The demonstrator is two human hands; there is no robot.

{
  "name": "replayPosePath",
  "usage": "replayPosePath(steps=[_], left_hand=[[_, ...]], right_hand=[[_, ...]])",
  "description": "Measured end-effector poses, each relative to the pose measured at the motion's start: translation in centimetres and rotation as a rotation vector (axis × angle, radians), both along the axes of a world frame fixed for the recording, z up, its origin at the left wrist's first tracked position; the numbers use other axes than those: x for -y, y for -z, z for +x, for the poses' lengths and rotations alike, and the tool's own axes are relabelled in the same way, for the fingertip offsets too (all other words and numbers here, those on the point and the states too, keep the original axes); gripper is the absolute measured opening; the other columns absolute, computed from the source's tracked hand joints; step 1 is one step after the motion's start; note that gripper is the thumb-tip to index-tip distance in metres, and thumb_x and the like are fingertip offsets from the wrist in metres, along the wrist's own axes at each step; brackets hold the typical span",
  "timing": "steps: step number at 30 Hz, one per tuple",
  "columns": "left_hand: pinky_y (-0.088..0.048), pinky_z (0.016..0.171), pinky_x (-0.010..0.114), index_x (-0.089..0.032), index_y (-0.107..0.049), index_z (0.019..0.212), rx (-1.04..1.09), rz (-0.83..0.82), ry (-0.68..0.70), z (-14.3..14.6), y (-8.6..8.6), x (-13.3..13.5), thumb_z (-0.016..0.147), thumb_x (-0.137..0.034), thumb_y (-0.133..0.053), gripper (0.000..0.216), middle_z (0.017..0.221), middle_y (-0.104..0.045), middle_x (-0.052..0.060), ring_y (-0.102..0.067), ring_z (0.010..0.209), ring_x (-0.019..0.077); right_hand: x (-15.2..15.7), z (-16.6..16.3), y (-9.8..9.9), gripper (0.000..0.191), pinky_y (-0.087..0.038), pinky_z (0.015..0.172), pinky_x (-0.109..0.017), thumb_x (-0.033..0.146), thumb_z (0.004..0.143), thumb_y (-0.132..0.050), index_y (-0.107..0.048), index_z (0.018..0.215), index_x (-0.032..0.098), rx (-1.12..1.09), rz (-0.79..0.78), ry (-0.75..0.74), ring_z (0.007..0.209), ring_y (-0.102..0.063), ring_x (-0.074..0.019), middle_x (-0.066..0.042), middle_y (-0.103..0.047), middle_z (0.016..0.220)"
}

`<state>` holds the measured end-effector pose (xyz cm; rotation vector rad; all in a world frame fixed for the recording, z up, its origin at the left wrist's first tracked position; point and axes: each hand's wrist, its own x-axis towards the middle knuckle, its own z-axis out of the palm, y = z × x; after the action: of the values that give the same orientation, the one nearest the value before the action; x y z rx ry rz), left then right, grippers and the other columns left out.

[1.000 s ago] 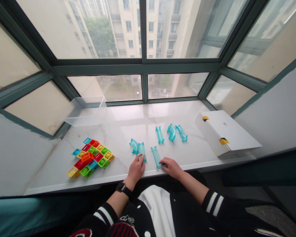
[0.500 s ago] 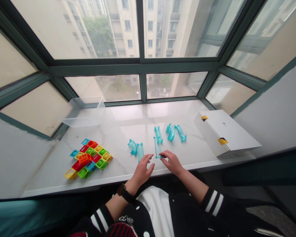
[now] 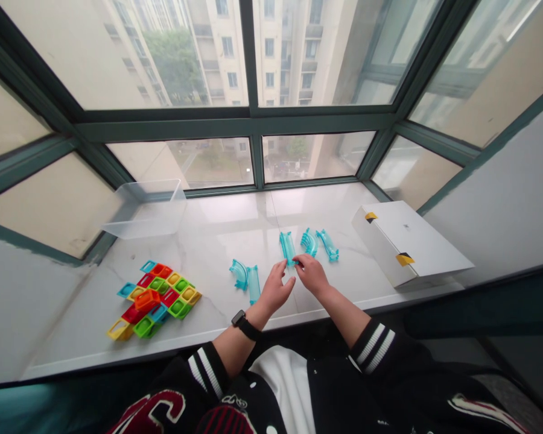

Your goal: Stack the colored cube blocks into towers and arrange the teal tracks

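i have my right grip [image 3: 313, 275] pinched on the near end of a straight blue piece [image 3: 287, 246], ahead-left of it; my left grip [image 3: 275, 292], fingers loosely parted, is beside that end (touching or not, i can't tell).

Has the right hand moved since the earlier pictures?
Yes: the right hand has moved forward, toward the window, and is now farther from the front edge of the white sill.
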<state>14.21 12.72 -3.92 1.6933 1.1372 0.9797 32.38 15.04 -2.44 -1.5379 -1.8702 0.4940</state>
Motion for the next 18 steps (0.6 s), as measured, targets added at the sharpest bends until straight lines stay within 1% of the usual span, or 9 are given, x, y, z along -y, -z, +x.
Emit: replayPosePath(steps=[3,8,10,13,18], left_hand=[[-0.047,0.118,0.055,-0.024,-0.048,0.156,0.004,-0.015,-0.013,0.6,-0.1,-1.1,0.095,-0.035,-0.064,0.065,0.156,-0.053,0.018,-0.053,0.143,0.0322],[-0.043,0.122,0.051,-0.020,-0.051,0.155,-0.006,-0.106,-0.045,1.2,-0.3,-2.4,0.092,-0.032,-0.065,0.065,0.160,-0.052,0.017,-0.050,0.147,0.0327],[-0.041,0.124,0.051,-0.018,-0.052,0.154,-0.020,-0.134,-0.059,1.3,-0.4,-2.7,0.092,-0.031,-0.065,0.065,0.161,-0.052,0.017,-0.049,0.149,0.0328],[-0.039,0.125,0.051,-0.018,-0.053,0.154,-0.043,-0.158,-0.072,1.2,-0.5,-2.9,0.092,-0.030,-0.066,0.065,0.161,-0.052,0.016,-0.049,0.150,0.0333],[-0.039,0.125,0.053,-0.018,-0.053,0.154,-0.060,-0.164,-0.065,1.1,-0.4,-3.0,0.091,-0.029,-0.068,0.065,0.160,-0.053,0.016,-0.050,0.149,0.0340]], right_hand=[[-1.4,0.0,-0.1,0.026,-0.054,0.092,-0.037,0.008,0.092,-0.058,-0.074,0.107,0.021,0.058,-0.021,0.057,0.102,-0.069,-0.0240,-0.009,-0.075,0.109],[-3.0,-0.5,-0.3,0.025,-0.051,0.094,-0.031,0.008,0.096,-0.058,-0.074,0.111,0.019,0.175,-0.113,0.104,0.107,-0.069,-0.0209,-0.009,-0.075,0.115],[-3.4,-0.7,-0.3,0.024,-0.050,0.094,-0.029,0.009,0.097,-0.059,-0.074,0.113,0.019,0.208,-0.149,0.117,0.109,-0.069,-0.0204,-0.009,-0.074,0.118],[-3.7,-1.0,-0.1,0.024,-0.049,0.094,-0.028,0.010,0.099,-0.059,-0.075,0.115,0.019,0.238,-0.177,0.126,0.108,-0.069,-0.0204,-0.009,-0.074,0.120],[-3.8,-0.9,0.2,0.024,-0.049,0.092,-0.028,0.011,0.099,-0.059,-0.075,0.115,0.019,0.253,-0.195,0.125,0.108,-0.069,-0.0207,-0.009,-0.074,0.120]])
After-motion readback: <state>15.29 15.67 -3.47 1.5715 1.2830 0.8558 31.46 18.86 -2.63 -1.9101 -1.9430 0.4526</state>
